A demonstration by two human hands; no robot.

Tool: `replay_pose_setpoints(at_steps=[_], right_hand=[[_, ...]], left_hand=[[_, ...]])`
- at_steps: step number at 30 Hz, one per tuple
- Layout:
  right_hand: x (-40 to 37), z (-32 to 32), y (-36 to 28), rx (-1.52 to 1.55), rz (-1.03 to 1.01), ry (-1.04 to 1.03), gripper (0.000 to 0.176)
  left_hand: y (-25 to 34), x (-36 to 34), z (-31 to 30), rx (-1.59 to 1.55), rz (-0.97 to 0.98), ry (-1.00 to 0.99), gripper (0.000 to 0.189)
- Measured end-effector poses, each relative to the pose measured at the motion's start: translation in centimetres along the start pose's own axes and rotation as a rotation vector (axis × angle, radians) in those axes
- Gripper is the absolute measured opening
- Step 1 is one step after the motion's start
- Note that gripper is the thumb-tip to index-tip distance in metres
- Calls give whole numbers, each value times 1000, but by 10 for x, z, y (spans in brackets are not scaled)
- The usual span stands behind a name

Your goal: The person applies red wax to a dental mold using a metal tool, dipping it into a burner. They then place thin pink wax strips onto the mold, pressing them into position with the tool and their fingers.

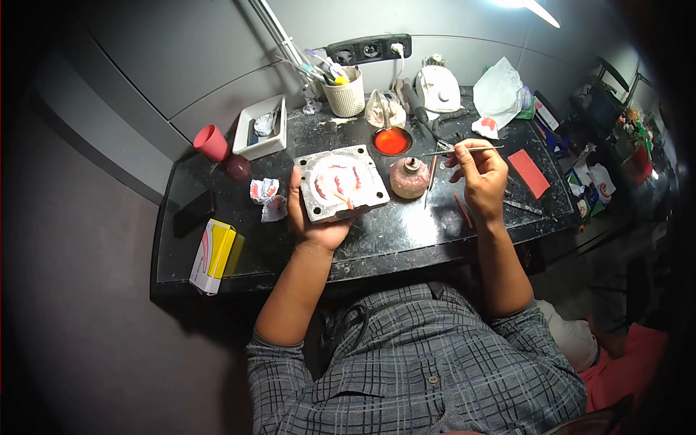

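My left hand (319, 230) supports a square metal flask (370, 194) from below and at its left side, fingers wrapped round its edge. White plaster with red wax marks fills the flask's round middle. My right hand (480, 174) pinches a thin metal instrument (487, 148), whose tip points left above a round spirit burner (409, 181). Behind the burner lies a shallow dish of molten red wax (392, 141). To the right of my right hand is a flat red wax sheet (528, 174).
A white tray (250, 149), a pink cup (211, 143) and a yellow-white box (212, 255) stand at the left. Behind are a pen cup (346, 98) and a white control unit (438, 90). Plaster pieces (264, 191) lie beside the flask. Another person's leg shows at lower right.
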State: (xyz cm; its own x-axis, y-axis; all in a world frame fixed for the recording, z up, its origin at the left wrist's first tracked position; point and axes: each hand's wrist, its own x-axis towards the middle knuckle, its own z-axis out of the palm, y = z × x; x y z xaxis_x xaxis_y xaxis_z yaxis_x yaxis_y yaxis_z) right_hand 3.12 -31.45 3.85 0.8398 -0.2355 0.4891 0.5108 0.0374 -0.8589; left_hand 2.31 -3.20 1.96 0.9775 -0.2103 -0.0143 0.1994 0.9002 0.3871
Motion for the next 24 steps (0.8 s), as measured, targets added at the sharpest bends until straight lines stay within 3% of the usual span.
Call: replay_pose_setpoints(at_steps=[24], right_hand=[[-2,-1,1,13,0,9,8]], left_hand=[[0,2,-3,-18,0,-2,75]])
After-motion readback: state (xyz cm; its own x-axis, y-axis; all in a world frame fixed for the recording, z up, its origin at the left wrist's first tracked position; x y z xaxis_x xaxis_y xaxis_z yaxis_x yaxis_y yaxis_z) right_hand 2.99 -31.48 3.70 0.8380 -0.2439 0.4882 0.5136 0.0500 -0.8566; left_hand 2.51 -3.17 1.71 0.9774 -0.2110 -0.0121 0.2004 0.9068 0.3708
